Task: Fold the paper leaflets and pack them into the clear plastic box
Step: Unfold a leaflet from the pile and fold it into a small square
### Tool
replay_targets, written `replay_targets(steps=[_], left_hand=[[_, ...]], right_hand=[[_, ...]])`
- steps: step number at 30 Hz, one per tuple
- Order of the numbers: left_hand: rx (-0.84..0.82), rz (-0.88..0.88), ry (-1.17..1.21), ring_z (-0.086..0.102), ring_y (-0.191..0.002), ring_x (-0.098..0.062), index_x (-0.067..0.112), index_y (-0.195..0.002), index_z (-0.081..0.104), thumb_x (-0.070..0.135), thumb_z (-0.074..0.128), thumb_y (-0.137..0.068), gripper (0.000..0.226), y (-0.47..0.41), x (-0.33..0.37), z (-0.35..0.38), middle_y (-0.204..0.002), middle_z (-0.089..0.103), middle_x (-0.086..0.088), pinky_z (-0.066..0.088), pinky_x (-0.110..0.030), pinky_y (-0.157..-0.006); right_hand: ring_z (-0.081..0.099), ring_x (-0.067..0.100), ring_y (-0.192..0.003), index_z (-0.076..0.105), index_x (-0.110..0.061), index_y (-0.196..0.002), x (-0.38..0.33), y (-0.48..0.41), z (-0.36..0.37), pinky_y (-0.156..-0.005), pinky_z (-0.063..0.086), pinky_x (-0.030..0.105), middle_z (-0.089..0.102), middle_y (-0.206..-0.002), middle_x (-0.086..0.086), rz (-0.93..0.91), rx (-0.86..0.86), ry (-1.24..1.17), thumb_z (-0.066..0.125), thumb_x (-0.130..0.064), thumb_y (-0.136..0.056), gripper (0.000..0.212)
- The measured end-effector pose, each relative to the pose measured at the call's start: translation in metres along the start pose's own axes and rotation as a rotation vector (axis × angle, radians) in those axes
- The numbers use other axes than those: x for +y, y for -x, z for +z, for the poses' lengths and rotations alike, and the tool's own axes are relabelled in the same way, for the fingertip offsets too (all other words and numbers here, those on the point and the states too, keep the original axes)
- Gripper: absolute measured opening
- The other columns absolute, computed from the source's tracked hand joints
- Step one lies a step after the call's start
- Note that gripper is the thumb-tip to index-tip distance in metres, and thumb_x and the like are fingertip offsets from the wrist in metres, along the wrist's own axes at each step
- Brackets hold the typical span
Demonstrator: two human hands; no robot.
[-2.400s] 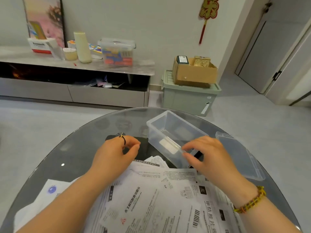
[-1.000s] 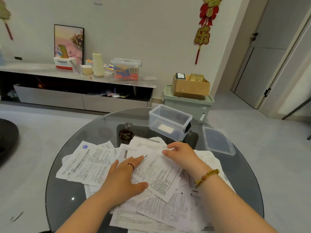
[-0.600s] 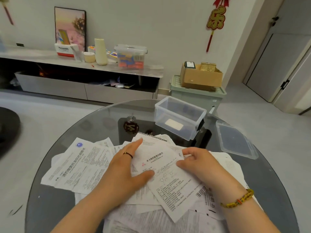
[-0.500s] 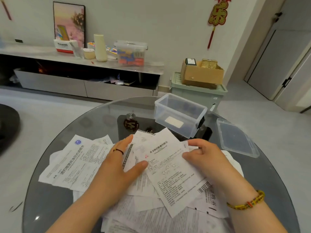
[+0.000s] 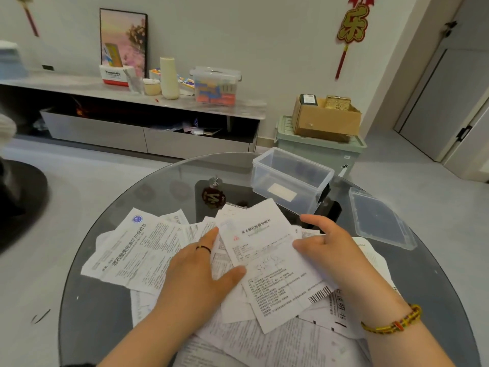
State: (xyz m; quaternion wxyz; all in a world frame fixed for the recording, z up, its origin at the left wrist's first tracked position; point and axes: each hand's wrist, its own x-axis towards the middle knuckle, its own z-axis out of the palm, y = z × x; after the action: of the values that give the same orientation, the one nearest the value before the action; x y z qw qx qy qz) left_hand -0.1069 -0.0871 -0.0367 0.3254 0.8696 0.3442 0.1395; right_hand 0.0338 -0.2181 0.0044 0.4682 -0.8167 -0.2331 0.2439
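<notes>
A loose pile of printed paper leaflets (image 5: 137,250) covers the near half of the round glass table (image 5: 105,327). One white leaflet (image 5: 270,260) lies slanted on top of the pile. My right hand (image 5: 333,255) pinches its right edge, thumb on top and index finger stretched past the edge. My left hand (image 5: 195,274) lies flat on the pile with fingers apart, its thumb touching the leaflet's left edge. The clear plastic box (image 5: 291,160) stands open at the table's far side, with only a pale label showing at its bottom.
The box's clear lid (image 5: 381,221) lies at the table's right edge. Beyond the table a cardboard box (image 5: 325,120) sits on a green storage bin (image 5: 317,152). A low grey cabinet (image 5: 105,128) runs along the wall. A black round base (image 5: 16,202) stands left.
My hands left the clear box and came down onto the pile. The top leaflet has been drawn out and slid toward the far side, between my two hands.
</notes>
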Motion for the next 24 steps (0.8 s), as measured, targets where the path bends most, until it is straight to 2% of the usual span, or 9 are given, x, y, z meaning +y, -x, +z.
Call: replay_targets(steps=[2,4,6,8,12,14,17,21,24], left_hand=[[-0.017,0.056,-0.248,0.019,-0.138,-0.011,0.028,-0.145,0.008,0.058,0.045,-0.083,0.078,0.000,-0.002,0.004,-0.150,0.021,0.012,0.012,-0.030,-0.114],[-0.034,0.080,-0.337,0.012,-0.140,-0.010,0.026,-0.145,0.006,0.061,0.040,-0.085,0.078,0.000,-0.002,0.007,-0.152,0.013,0.012,0.005,-0.030,-0.115],[-0.040,0.097,-0.392,0.006,-0.142,-0.010,0.024,-0.146,0.005,0.063,0.035,-0.085,0.078,-0.002,-0.004,0.009,-0.154,0.008,0.011,0.000,-0.033,-0.116],[-0.049,0.098,-0.442,0.001,-0.143,-0.010,0.025,-0.146,0.004,0.063,0.032,-0.085,0.077,-0.002,-0.005,0.010,-0.155,0.004,0.010,-0.004,-0.034,-0.115],[-0.067,0.090,-0.426,-0.002,-0.142,-0.009,0.026,-0.146,0.005,0.063,0.033,-0.085,0.076,-0.003,-0.005,0.009,-0.154,0.003,0.011,-0.009,-0.035,-0.114],[-0.024,0.118,-0.281,0.003,-0.142,-0.007,0.026,-0.145,0.015,0.057,0.039,-0.086,0.071,-0.005,-0.001,0.005,-0.153,0.010,0.012,-0.006,-0.032,-0.115],[0.112,0.107,0.184,0.032,-0.127,-0.002,0.029,-0.132,0.043,0.041,0.048,-0.087,0.047,-0.007,0.016,-0.011,-0.134,0.039,0.019,0.022,-0.022,-0.105],[-0.100,0.104,0.528,0.065,-0.079,0.003,0.036,-0.089,0.063,0.033,0.047,-0.090,0.016,-0.020,0.039,-0.031,-0.081,0.070,0.023,0.048,-0.013,-0.070],[-0.154,0.092,0.657,0.068,-0.064,-0.003,0.022,-0.080,0.067,0.021,0.050,-0.090,0.020,-0.023,0.044,-0.030,-0.073,0.073,0.011,0.053,-0.013,-0.055]], right_hand=[[0.065,0.015,-0.077,0.044,-0.034,-0.117,0.003,-0.001,-0.005,-0.062,0.050,0.024,0.067,-0.092,0.002,0.040,-0.046,0.222,0.057,-0.019,-0.088,0.035],[0.065,0.015,-0.074,0.049,-0.032,-0.105,0.005,-0.002,-0.012,-0.060,0.051,0.024,0.067,-0.098,0.002,0.079,-0.091,0.306,0.058,-0.022,-0.087,0.022],[0.064,0.012,-0.061,0.054,-0.031,-0.088,0.005,0.000,-0.020,-0.052,0.050,0.022,0.070,-0.086,-0.001,0.100,-0.086,0.290,0.059,-0.021,-0.087,0.011],[0.063,0.012,-0.055,0.056,-0.033,-0.076,0.005,0.001,-0.029,-0.049,0.050,0.022,0.070,-0.071,-0.005,0.076,-0.051,0.259,0.058,-0.019,-0.087,0.019],[0.063,0.008,-0.048,0.064,-0.021,-0.073,0.005,0.003,-0.038,-0.046,0.046,0.019,0.068,-0.054,-0.007,-0.040,0.089,-0.023,0.054,-0.008,-0.088,0.022],[0.065,0.006,-0.050,0.064,-0.020,-0.076,0.004,0.004,-0.038,-0.048,0.050,0.020,0.070,-0.058,-0.007,-0.102,0.119,-0.191,0.053,-0.007,-0.088,0.021],[0.065,0.011,-0.053,0.065,-0.018,-0.077,-0.001,0.005,-0.033,-0.050,0.052,0.021,0.071,-0.061,-0.002,-0.142,0.104,-0.392,0.052,-0.005,-0.087,0.021],[0.064,0.018,-0.061,0.065,-0.014,-0.082,-0.002,0.003,-0.023,-0.059,0.052,0.029,0.072,-0.067,0.001,-0.120,0.028,-0.465,0.052,-0.007,-0.087,0.016],[0.065,0.010,-0.055,0.065,-0.013,-0.082,-0.001,0.003,-0.016,-0.049,0.052,0.020,0.071,-0.067,0.001,-0.096,-0.024,-0.481,0.050,-0.007,-0.089,0.017]])
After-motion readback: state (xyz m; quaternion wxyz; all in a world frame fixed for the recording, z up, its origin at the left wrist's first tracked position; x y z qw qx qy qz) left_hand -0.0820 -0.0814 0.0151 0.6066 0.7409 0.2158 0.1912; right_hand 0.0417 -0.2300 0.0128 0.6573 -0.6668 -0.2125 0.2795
